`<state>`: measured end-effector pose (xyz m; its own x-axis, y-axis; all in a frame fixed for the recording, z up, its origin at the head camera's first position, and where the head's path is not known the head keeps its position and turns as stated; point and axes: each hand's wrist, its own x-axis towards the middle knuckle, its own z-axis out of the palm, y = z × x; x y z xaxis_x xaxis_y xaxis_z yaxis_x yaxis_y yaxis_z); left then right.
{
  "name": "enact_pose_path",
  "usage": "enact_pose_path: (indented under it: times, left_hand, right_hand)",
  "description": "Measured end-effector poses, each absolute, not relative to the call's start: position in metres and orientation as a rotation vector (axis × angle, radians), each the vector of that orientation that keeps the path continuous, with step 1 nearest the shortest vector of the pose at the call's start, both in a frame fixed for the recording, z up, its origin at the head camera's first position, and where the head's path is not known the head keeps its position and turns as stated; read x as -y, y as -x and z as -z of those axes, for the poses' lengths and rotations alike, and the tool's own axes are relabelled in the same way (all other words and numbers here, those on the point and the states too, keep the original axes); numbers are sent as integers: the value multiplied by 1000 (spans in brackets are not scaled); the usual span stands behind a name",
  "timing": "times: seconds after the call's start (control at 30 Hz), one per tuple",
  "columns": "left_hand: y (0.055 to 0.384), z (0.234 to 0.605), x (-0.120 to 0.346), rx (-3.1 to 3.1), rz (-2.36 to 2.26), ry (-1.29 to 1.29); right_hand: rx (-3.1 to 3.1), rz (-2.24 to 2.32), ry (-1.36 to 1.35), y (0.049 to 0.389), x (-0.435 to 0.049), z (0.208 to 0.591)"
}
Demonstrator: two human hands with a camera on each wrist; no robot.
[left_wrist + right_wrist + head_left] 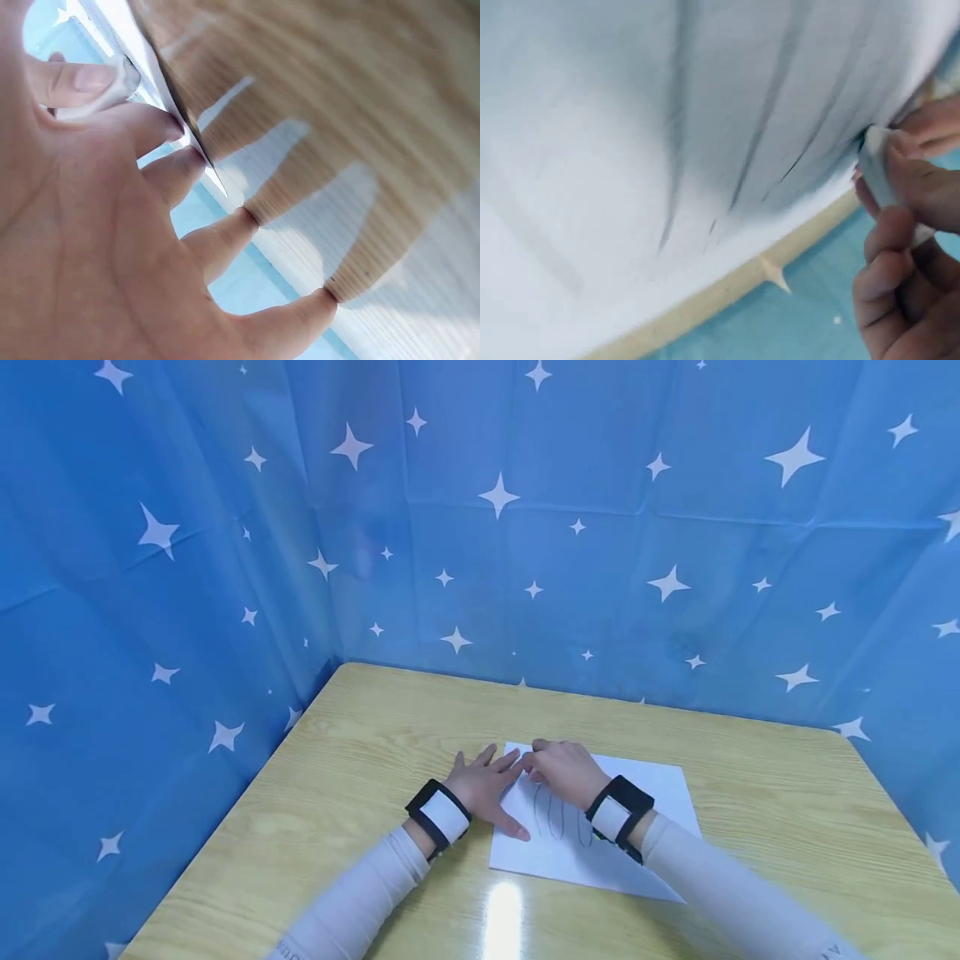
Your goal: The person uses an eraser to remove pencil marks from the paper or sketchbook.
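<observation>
A white sheet of paper [570,864] lies on the wooden table, with several long dark looping lines [556,818] drawn on it. My left hand [483,785] is spread flat at the sheet's left edge, some fingers on the paper and others on the bare wood. With its thumb and fingers, my right hand [566,772] pinches a small white eraser [877,165] near the sheet's upper left. In the right wrist view, the eraser has a dark smudge at its tip and meets the paper by the ends of the lines. The head view hides the eraser behind the fingers.
The wooden table [375,735] reaches past the sheet on every side. A blue curtain with white stars [450,527] hangs along its back and left edges. Bright light reflects off the wood just in front of the paper.
</observation>
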<state>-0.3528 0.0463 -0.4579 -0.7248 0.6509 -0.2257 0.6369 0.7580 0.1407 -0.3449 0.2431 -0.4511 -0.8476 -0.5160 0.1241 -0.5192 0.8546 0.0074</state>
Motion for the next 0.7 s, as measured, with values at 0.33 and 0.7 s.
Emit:
enact_pose_path:
  times: [0.33, 0.7]
  left_hand:
    - [356, 456, -42, -2681, -103, -974]
    - [353, 458, -45, -2690, -77, -1010]
  right_hand:
    - [3001, 67, -686, 318, -309, 442]
    - [2852, 32, -856, 343, -235, 451]
